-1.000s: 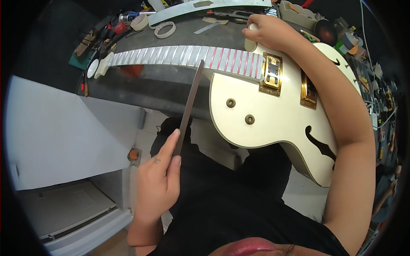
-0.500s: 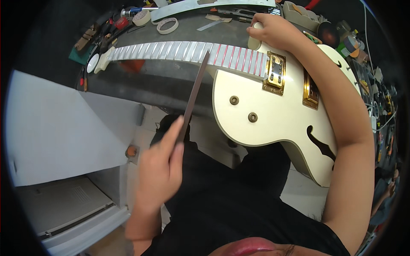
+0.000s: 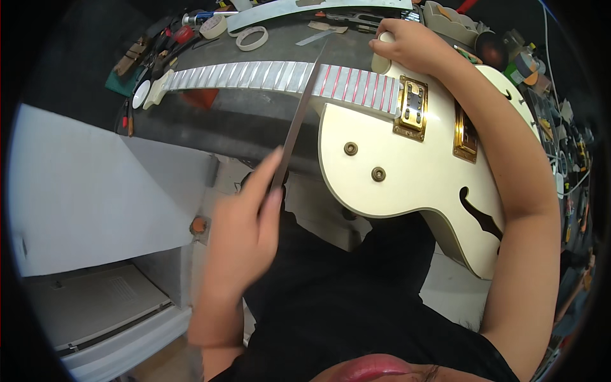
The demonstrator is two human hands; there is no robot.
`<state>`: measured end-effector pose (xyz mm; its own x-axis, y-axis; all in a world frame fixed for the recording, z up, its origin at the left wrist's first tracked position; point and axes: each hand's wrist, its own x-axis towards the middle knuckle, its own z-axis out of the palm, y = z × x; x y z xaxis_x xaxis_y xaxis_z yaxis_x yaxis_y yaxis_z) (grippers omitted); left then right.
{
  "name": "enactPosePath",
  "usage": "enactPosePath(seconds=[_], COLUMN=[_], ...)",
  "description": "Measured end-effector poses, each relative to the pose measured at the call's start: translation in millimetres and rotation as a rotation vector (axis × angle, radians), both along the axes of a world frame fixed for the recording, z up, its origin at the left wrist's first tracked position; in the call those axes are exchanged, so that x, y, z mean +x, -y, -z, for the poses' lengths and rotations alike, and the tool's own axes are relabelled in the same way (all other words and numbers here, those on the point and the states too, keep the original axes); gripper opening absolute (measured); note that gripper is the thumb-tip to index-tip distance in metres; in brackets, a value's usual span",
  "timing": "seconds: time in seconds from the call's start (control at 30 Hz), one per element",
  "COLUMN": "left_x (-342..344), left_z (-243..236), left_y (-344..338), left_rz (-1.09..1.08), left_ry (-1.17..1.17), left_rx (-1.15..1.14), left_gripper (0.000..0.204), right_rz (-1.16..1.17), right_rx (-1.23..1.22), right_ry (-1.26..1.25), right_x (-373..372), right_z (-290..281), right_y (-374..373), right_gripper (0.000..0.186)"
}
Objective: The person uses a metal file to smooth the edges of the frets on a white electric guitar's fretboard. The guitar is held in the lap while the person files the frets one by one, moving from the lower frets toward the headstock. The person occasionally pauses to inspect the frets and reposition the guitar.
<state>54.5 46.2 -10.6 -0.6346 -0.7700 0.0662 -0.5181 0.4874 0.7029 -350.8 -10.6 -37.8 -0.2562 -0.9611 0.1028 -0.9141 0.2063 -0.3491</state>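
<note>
A cream electric guitar (image 3: 414, 181) with gold pickups lies across the bench, its body toward my right. Silver-grey covering runs over the fretboard (image 3: 248, 75) between the frets, and the frets nearest the body show red lines. My left hand (image 3: 245, 223) is closed around the near end of a long, slim dark file (image 3: 298, 121), index finger stretched along it. The file crosses the neck near the body joint, its tip past the far edge. My right hand (image 3: 410, 46) grips the guitar's far upper edge, with the forearm lying over the body.
Masking tape rolls (image 3: 252, 38), a long pale strip (image 3: 318, 11) and a small metal blade (image 3: 313, 38) lie behind the neck. Tools crowd both ends of the dark bench (image 3: 248, 127). A white cabinet with its door (image 3: 102, 191) swung out stands at the left.
My left hand has pushed the file away from me across the neck, so its tip reaches farther beyond the fretboard. My right hand stays in place on the guitar.
</note>
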Motion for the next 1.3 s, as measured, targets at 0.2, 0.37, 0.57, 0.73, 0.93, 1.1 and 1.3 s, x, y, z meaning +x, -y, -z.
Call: enactPosePath(seconds=[0.2,0.37,0.57,0.73,0.93,1.1,1.3], left_x=[11.5,-72.0,19.1,73.9,53.2,18.2,-77.3], left_z=[4.0,-6.9,9.9,6.6,-4.6,6.5,-11.2], left_y=[-2.1,67.4,-14.6,-57.3,-38.6,-6.9,73.8], left_rz=[0.015,-0.008,0.007,-0.056,-0.040,0.049,0.026], left_ry=[0.018,-0.032,0.014,0.050,0.070,-0.032,-0.051], left_rx=[-0.099,-0.168,-0.061,-0.011,-0.044,-0.193,-0.203], left_gripper=[0.051,0.041,0.053,0.054,0.053,0.049,0.036], right_rz=[0.014,-0.031,0.013,-0.038,-0.042,-0.019,-0.056], right_rx=[0.006,-0.019,0.030,-0.011,-0.002,-0.021,-0.033], right_ry=[-0.010,-0.021,-0.010,-0.044,-0.022,-0.038,0.004], right_x=[0.1,6.7,3.1,-4.1,2.9,2.4,6.1], right_z=[1.5,-1.0,-2.1,4.4,-2.5,0.2,-2.9], right_y=[3.8,12.7,3.5,8.0,8.0,7.9,11.7], right_gripper=[0.047,0.047,0.046,0.045,0.045,0.046,0.046])
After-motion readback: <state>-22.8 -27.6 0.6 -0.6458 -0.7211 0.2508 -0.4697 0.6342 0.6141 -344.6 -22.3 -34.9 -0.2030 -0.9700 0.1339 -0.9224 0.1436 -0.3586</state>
